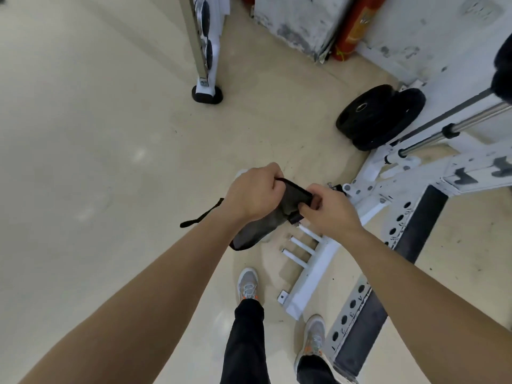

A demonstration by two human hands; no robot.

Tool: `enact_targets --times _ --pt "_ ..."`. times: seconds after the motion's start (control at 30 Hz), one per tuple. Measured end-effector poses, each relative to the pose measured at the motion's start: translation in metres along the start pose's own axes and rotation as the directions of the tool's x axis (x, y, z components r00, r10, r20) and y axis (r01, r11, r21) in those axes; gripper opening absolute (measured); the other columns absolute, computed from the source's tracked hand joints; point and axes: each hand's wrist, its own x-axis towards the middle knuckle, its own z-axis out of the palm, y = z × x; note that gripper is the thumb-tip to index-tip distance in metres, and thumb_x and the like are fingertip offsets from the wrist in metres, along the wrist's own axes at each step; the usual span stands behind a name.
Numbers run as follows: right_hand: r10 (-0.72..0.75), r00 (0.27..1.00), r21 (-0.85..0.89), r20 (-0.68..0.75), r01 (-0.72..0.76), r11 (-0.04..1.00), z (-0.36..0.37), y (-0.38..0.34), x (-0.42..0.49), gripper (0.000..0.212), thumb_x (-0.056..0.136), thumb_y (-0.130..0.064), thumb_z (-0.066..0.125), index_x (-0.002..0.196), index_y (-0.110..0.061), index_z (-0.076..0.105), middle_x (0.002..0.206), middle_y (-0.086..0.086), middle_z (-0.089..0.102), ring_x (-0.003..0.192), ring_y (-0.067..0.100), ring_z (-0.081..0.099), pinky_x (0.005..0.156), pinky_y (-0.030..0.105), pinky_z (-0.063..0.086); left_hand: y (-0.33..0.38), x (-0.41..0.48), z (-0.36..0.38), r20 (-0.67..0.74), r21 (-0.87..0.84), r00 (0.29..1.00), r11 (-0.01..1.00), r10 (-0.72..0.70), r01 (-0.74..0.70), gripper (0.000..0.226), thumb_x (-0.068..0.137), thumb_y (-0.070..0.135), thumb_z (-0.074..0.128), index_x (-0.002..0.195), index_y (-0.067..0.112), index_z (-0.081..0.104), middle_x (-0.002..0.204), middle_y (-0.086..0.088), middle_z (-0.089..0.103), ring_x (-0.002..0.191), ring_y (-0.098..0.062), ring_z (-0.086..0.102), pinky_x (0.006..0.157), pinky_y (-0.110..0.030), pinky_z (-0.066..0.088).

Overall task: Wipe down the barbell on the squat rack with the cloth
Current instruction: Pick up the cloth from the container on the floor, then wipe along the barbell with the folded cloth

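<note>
Strap (200, 215): a black loop hangs near the left wrist, at about 9 o'clock from the hands; what it is fastened to cannot be told.
Left hand (253, 194): near the middle of the view, fist closed, fingers clamped round the upper edge of the cloth.
Cloth (259, 231): dark grey, stretched between both hands, its loose end drooping toward 7 o'clock; it is well apart from the bar.
Right hand (331, 213): just to the right of the left, finger and thumb pinching the cloth's other edge.
Weight plates (378, 115): black, leaning together on the floor at 2 o'clock.
Squat rack (415, 176): white frame with numbered holes, running from 5 o'clock up to 3 o'clock.
Barbell (482, 117): chrome, on the rack at 2 to 3 o'clock, its far end out of frame.
Step in hand: most likely folding or gathering the cloth; wiping has not begun.
Doing it well: fold it into a flat pad that fills one palm and tuck in the drooping end so it cannot snag on the rack pegs. Then turn toward 3 o'clock, wrap the pad round the bar and draw it along in long, overlapping strokes.
</note>
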Motion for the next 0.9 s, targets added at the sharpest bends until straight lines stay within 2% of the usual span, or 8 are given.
enact_targets --times 0.13,0.27,0.43,0.53,0.63,0.73,0.83,0.9 --pt "-0.101 0.992 -0.16 -0.07 0.089 0.983 -0.055 -0.015 -0.051 0.021 0.076 -0.036 0.072 0.074 -0.027 0.054 0.09 -0.007 0.046 0.079 0.017 0.05 0.062 0.035 0.047 0.076 -0.036 -0.042 0.034 0.01 0.995 0.996 0.089 -0.089 0.013 0.094 0.021 0.038 0.095 0.022 0.051 0.071 0.006 0.056 0.069 -0.018 0.053 0.059 -0.033 0.039" --pt "-0.117 0.992 -0.11 -0.036 0.112 0.988 -0.09 -0.011 -0.099 0.012 0.074 -0.025 0.066 0.082 -0.017 0.064 0.092 -0.003 0.061 0.083 0.023 0.059 0.065 0.038 0.052 0.144 -0.072 -0.073 0.035 -0.027 0.99 0.99 0.139 -0.138 0.018 0.091 0.014 0.041 0.09 0.02 0.059 0.076 0.006 0.06 0.074 -0.016 0.054 0.061 -0.029 0.039" --pt "0.004 0.997 0.178 -0.074 0.01 0.984 -0.133 0.008 -0.176 0.021 0.093 -0.031 0.065 0.087 -0.014 0.054 0.077 0.004 0.062 0.071 0.019 0.06 0.057 0.027 0.04 0.207 -0.12 -0.083 0.052 0.063 0.983 0.982 0.175 -0.178 0.016 0.092 0.017 0.047 0.088 0.022 0.061 0.088 0.006 0.064 0.084 -0.016 0.056 0.069 -0.027 0.043" --pt "0.046 0.978 0.356 -0.204 0.03 0.934 -0.178 0.034 -0.232 0.037 0.088 -0.047 0.07 0.078 -0.017 0.053 0.072 0.005 0.065 0.066 0.02 0.062 0.062 0.031 0.04 0.239 -0.149 -0.078 0.125 0.201 0.978 0.961 0.165 -0.188 0.026 0.082 0.05 0.066 0.09 0.026 0.062 0.082 0.008 0.064 0.076 -0.013 0.059 0.066 -0.029 0.048" --pt "0.044 0.964 0.176 -0.264 0.003 0.984 -0.222 0.063 -0.293 0.051 0.083 -0.062 0.066 0.064 -0.016 0.051 0.056 -0.006 0.048 0.055 0.013 0.05 0.058 0.034 0.033 0.273 -0.17 -0.055 0.269 0.644 0.957 0.72 0.105 -0.26 0.049 0.071 0.061 0.073 0.102 0.025 0.059 0.085 0.005 0.063 0.081 -0.016 0.058 0.067 -0.032 0.047" --pt "0.03 0.968 0.144 -0.25 0.006 0.99 -0.255 0.087 -0.35 0.056 0.07 -0.063 0.075 0.058 -0.016 0.049 0.053 -0.01 0.042 0.051 0.008 0.043 0.055 0.031 0.029 0.306 -0.178 -0.021 0.235 0.781 0.961 0.56 0.145 -0.276 0.027 0.089 0.04 0.064 0.107 0.02 0.065 0.099 -0.005 0.066 0.09 -0.026 0.061 0.069 -0.034 0.048" --pt "0.043 0.984 0.017 -0.173 -0.041 0.999 -0.279 0.11 -0.395 0.027 0.071 -0.043 0.085 0.065 -0.028 0.063 0.063 -0.016 0.061 0.064 0.005 0.059 0.057 0.026 0.044 0.336 -0.191 0.004 0.033 0.691 0.97 0.696 0.241 -0.196 0.022 0.088 0.018 0.054 0.1 0.03 0.067 0.097 -0.002 0.067 0.086 -0.025 0.062 0.066 -0.034 0.05" --pt "0.095 0.978 -0.04 -0.186 -0.104 0.994 -0.291 0.127 -0.418 0.019 0.085 -0.035 0.074 0.069 -0.028 0.066 0.069 -0.012 0.065 0.071 0.013 0.062 0.062 0.029 0.047 0.355 -0.197 0.014 -0.046 0.474 0.973 0.862 0.225 -0.177 0.027 0.085 0.013 0.051 0.091 0.033 0.067 0.087 0.002 0.067 0.081 -0.023 0.063 0.063 -0.034 0.052"
